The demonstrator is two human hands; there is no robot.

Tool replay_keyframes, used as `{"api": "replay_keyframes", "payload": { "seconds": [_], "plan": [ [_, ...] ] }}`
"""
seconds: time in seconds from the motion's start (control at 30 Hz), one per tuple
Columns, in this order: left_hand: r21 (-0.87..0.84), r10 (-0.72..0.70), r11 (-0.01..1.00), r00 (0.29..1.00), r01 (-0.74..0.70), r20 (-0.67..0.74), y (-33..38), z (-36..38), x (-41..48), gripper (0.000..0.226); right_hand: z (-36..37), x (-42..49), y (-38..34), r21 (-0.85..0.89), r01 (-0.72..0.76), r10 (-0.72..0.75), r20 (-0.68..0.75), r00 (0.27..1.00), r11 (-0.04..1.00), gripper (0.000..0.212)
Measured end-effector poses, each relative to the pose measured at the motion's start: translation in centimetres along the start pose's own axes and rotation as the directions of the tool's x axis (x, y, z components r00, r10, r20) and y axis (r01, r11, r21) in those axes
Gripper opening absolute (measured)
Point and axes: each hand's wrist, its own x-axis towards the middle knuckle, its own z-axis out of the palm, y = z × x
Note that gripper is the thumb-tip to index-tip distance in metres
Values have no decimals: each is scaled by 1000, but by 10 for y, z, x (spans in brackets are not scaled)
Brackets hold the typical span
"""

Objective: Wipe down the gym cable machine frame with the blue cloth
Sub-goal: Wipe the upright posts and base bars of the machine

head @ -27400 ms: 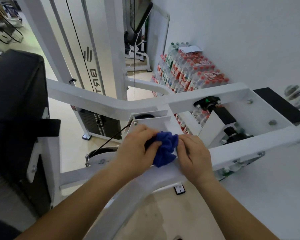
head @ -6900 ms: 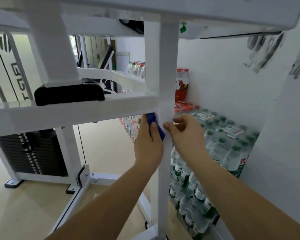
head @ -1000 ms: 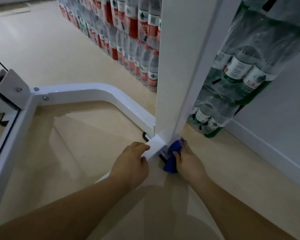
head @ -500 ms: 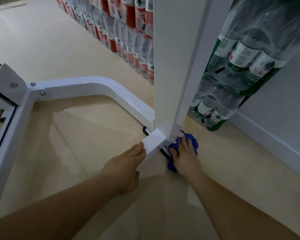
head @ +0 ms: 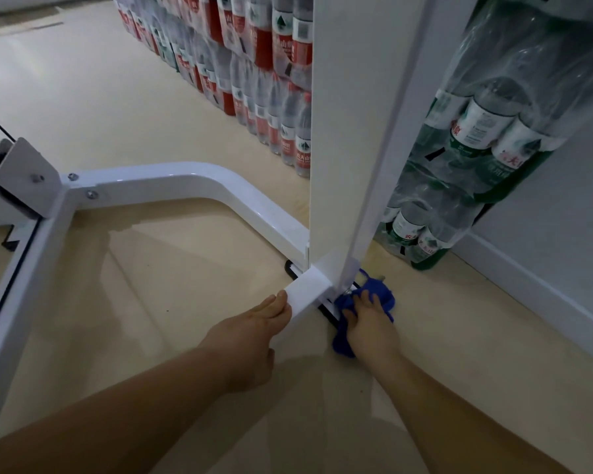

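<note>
Cloth [head: 385, 295], blue, crumpled, under flat right hand [head: 374, 331] at frame foot [head: 308, 291]; left hand [head: 247, 340] flat alongside.

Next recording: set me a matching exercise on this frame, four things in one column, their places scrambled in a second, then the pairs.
1. crumpled blue cloth
2. left hand
3. red-labelled plastic water bottles
4. green-labelled plastic water bottles

A. stacked on the floor, left of the white metal upright post
B. by the white wall, right of the post
C. fingers touching the short white base bar
D. under the right hand at the post's foot

Pairs: 1-D, 2-C, 3-A, 4-B
</note>
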Motion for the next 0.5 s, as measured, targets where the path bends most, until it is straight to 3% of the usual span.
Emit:
{"api": "replay_keyframes", "payload": {
  "seconds": [0.07, 0.17, 0.23, 0.3, 0.33, 0.4, 0.43, 0.5],
  "plan": [
    [7, -22, 1000, 999, 22, 32, 1, -2, 1, 76, 0, -14, -9, 50, 3, -7, 65, 998, 999, 32],
    [-21, -66, 997, 996, 68, 57, 7, -10, 5, 66, -10, -39, -22, 293, 23, -55, 101, 993, 956, 18],
    [-99, -94, 990, 993, 101, 75, 20, -16, 6, 62, -27, -58, -34, 478, 70, -48, -58, 997, 876, 8],
    [-311, -137, 938, 989, 149, 62, 37, -20, 2, 65, -47, -75, -46, 680, 100, 65, -213, 975, 727, 14],
    [-491, -163, 857, 986, 154, 24, 46, -20, -1, 65, -59, -82, -53, 732, 133, 91, -257, 962, 668, 18],
    [-858, -226, 510, 972, 60, -66, 66, -22, -5, 56, -82, -94, -67, 745, 161, 53, -254, 966, 648, 19],
    [-940, -247, 342, 965, 7, -83, 76, -25, -7, 48, -94, -100, -72, 753, 167, 0, -217, 976, 636, 20],
    [-985, -298, 164, 949, -54, -101, 92, -34, -9, 31, -118, -112, -82, 788, 117, -93, -76, 993, 604, 28]
  ]
}}
